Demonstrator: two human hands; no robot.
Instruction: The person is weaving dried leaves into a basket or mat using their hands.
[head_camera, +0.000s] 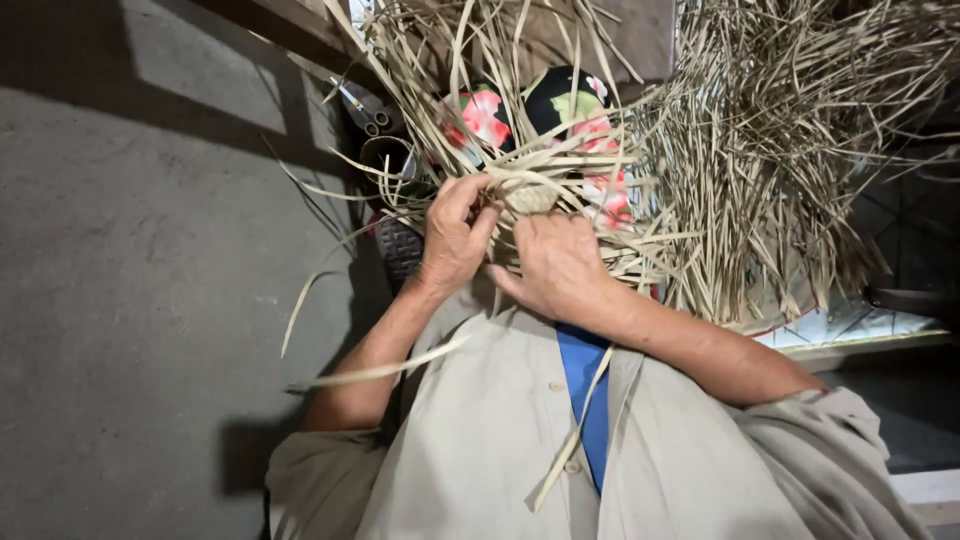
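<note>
A small woven start of pale dried straw strips (530, 195) sits between both hands, with long loose strips fanning out all around it. My left hand (452, 238) pinches strips at the left edge of the woven patch, fingers curled. My right hand (557, 265) grips the strips from below on the right side. Both hands touch the weave and press close together. Loose strip ends hang over my beige shirt (500, 430) and blue undershirt (585, 400).
A big heap of dried straw strips (790, 150) lies at the right. Floral fabric in black, red and green (560, 105) shows behind the weave. A dark sandal (400, 245) and a round tin (385, 155) lie beside it on the grey concrete floor (150, 300).
</note>
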